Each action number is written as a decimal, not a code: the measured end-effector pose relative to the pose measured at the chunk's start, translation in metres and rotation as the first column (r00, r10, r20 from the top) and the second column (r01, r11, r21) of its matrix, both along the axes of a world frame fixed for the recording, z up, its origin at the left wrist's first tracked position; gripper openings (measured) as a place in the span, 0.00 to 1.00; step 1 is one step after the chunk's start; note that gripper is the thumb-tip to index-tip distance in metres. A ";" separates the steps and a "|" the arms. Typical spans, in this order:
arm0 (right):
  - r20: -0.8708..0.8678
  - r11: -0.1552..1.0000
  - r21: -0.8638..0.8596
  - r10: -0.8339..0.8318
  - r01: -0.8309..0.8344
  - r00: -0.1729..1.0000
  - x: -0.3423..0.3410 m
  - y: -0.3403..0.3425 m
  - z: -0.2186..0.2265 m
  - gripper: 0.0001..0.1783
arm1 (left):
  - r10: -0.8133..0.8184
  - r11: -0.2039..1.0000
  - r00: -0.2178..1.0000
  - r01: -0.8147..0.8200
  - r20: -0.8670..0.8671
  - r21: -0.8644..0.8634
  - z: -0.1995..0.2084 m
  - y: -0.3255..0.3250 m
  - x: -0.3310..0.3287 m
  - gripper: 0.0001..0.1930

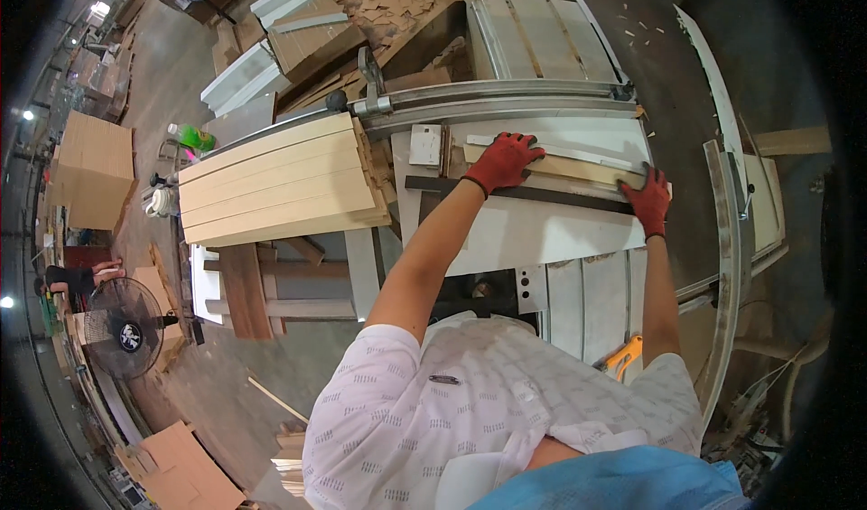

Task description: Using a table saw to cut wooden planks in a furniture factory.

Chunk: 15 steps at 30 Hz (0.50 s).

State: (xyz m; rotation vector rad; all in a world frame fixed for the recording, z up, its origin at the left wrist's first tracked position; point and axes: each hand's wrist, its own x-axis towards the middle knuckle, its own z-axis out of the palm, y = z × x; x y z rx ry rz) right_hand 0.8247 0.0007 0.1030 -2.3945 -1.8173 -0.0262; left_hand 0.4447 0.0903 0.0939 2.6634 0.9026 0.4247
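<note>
My left hand (507, 163), in a red glove with dark fingertips, is closed over a pale wooden strip (578, 168). At the strip's right end my right hand (648, 201), gloved the same way, grips it with thumb and fingers apart along the end. A narrow white strip (596, 155) lies along the far side of the wood. Nearer me, a dark straight bar (564, 197) runs alongside it. All of these lie on a white board (515, 237) on the machine table. The undersides of both hands are hidden.
Left of my left arm lies a stack of pale boards (280, 180). A metal rail (506, 90) crosses behind the work. An orange-handled tool (623, 356) lies near my right elbow. On the floor side are a fan (126, 329) and cardboard (93, 171); wood scraps (397, 0) are heaped beyond.
</note>
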 end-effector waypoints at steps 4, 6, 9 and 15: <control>-0.097 0.884 -0.029 -0.468 0.467 0.879 0.083 0.003 -0.041 0.44 | 0.019 1.000 0.998 -0.019 -0.054 0.016 -0.005 0.001 -0.005 0.30; -0.453 0.906 -0.060 -0.398 0.418 0.797 0.191 -0.019 -0.064 0.40 | -0.017 0.999 1.000 0.017 0.024 0.034 0.000 0.001 0.013 0.30; -0.786 0.937 0.106 -0.127 0.334 0.605 0.181 -0.001 -0.105 0.25 | 0.033 0.999 0.996 -0.037 -0.088 -0.039 0.001 -0.001 -0.005 0.30; -0.735 0.905 -0.084 -0.339 0.418 0.587 0.206 0.022 -0.131 0.22 | 0.078 0.992 0.988 -0.065 -0.130 0.105 -0.011 -0.005 -0.009 0.29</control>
